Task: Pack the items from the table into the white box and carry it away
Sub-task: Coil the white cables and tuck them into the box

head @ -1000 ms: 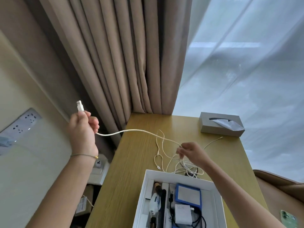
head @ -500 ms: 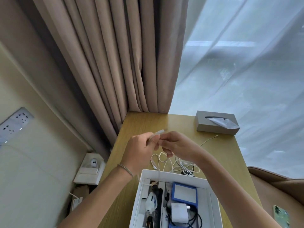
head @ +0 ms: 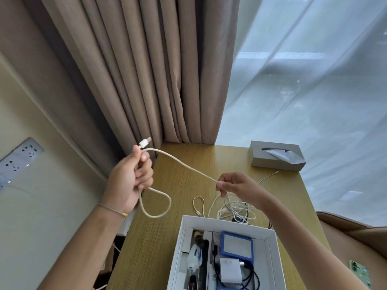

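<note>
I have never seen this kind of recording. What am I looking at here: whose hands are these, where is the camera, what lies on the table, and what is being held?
There is no machine here. A person wears a wide-angle camera on the head, so the single view looks forward and down at their own two arms.

The left hand grips a cream cable near its plug, with a loop hanging below the fist. The right hand pinches the same cable further along, so it stretches between the two hands above the table.

On the wooden table stands an open white box, already holding a blue-framed item, a white charger and other small things. Behind the box lies a tangle of white cables, and at the far corner a grey tissue box.

The person seems to be coiling the cable for packing.
</note>
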Motion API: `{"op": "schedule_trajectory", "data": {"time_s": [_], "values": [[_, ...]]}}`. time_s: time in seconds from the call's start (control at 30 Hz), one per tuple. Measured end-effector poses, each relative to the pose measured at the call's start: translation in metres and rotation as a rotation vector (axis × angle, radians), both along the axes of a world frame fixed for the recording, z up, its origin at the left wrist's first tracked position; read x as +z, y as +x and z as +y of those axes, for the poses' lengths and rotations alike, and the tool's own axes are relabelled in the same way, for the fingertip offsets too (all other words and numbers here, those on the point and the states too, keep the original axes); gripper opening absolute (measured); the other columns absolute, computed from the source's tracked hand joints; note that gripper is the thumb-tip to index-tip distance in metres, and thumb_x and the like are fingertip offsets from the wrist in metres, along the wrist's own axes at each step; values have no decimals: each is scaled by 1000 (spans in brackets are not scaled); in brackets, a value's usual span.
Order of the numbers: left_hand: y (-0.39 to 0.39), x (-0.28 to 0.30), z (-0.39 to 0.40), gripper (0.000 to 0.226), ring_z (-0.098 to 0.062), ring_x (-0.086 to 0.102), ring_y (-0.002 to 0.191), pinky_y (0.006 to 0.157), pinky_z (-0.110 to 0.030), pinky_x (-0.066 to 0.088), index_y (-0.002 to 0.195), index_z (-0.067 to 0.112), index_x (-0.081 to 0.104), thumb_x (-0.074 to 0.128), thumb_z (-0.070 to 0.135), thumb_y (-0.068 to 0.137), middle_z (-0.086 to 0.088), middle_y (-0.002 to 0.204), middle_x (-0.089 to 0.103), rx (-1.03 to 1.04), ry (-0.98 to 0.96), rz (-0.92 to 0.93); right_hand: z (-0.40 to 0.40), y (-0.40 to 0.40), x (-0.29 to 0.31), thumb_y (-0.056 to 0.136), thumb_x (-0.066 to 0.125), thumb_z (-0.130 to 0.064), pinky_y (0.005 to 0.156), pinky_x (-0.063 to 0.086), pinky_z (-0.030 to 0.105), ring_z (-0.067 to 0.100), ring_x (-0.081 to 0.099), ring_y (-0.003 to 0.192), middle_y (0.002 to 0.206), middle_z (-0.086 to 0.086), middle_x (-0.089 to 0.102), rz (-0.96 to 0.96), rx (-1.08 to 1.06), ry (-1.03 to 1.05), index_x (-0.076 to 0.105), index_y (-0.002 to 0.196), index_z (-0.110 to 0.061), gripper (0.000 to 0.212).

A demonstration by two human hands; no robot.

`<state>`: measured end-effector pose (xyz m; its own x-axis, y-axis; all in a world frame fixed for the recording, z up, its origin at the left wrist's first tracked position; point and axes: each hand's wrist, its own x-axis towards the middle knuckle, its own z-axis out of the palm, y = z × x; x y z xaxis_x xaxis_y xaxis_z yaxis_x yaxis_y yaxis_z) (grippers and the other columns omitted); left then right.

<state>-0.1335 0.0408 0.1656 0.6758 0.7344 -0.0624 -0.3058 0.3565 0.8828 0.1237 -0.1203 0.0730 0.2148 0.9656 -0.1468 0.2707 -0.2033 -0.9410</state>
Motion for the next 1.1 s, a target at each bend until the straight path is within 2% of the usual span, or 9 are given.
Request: {"op": "schedule_trajectory", "data": {"time_s": [0.1, 0.2, 0.27, 0.43, 0.53, 0.63, 0.8, 0.9, 1.1], "values": [[-17, 8, 12, 37, -10, 7, 44, 36, -18, 17, 76, 20, 44, 30, 37, 106, 8, 49, 24, 130, -43, -52, 0, 1, -19, 99, 61, -24, 75, 46, 40, 21, 58, 71, 76, 7, 71, -170, 8, -128, 72, 86, -19, 18], [-25, 6, 18, 33, -7, 20, 39, 41, -21, 18, 81, 20, 48, 31, 31, 108, 6, 48, 39, 309, 70, 27, -2, -6, -33, 101, 56, -19, 64, 42, 35, 14, 50, 60, 65, 1, 60, -263, 1, -211, 72, 80, -23, 26], [-23, -3, 12, 29, -10, 39, 42, 43, -21, 31, 86, 18, 51, 33, 25, 108, 1, 53, 52, 360, 168, 111, 1, -20, -31, 101, 55, -23, 58, 37, 28, 6, 44, 52, 62, -10, 55, -366, 54, -229, 73, 82, -26, 26], [-4, -31, -21, 19, -26, 70, 73, 69, -36, 57, 106, 13, 54, 36, 17, 108, -12, 79, 73, 217, 428, 354, 7, -74, 1, 101, 54, -32, 58, 39, 16, -13, 55, 62, 74, -18, 61, -572, 312, -147, 71, 99, -26, 18], [11, -44, -40, 18, -21, 74, 82, 75, -33, 60, 112, 16, 55, 39, 19, 107, -9, 88, 75, 93, 572, 447, 6, -92, 24, 103, 47, -26, 56, 44, 19, 0, 52, 55, 81, -5, 70, -531, 393, -65, 74, 103, -21, 28], [18, -54, -58, 18, -13, 72, 75, 66, -25, 59, 108, 22, 60, 42, 24, 106, -1, 80, 73, -76, 645, 527, 5, -96, 44, 103, 51, -22, 53, 44, 14, 0, 54, 50, 72, -9, 67, -451, 315, 27, 74, 102, -16, 24], [19, -57, -67, 44, -13, 33, 45, 41, -21, 28, 78, 16, 60, 40, 45, 104, 3, 54, 40, -273, 441, 520, 1, -79, 54, 90, 72, -40, 47, 38, 15, 4, 49, 45, 53, -9, 57, -520, 41, 59, 67, 71, -19, 29], [18, -52, -63, 56, -10, 25, 42, 38, -19, 23, 76, 8, 65, 41, 52, 101, 5, 50, 34, -319, 256, 518, -9, -69, 50, 84, 79, -40, 45, 42, 17, 4, 51, 43, 49, -8, 57, -182, 16, -12, 62, 71, -14, 34], [12, -49, -61, 42, -10, 21, 45, 40, -21, 19, 72, 9, 62, 53, 39, 100, 3, 54, 28, -497, 174, 508, -35, -58, 38, 91, 73, -21, 73, 58, 31, 20, 68, 70, 78, 8, 72, 62, 209, -161, 71, 92, -8, 13]]}}
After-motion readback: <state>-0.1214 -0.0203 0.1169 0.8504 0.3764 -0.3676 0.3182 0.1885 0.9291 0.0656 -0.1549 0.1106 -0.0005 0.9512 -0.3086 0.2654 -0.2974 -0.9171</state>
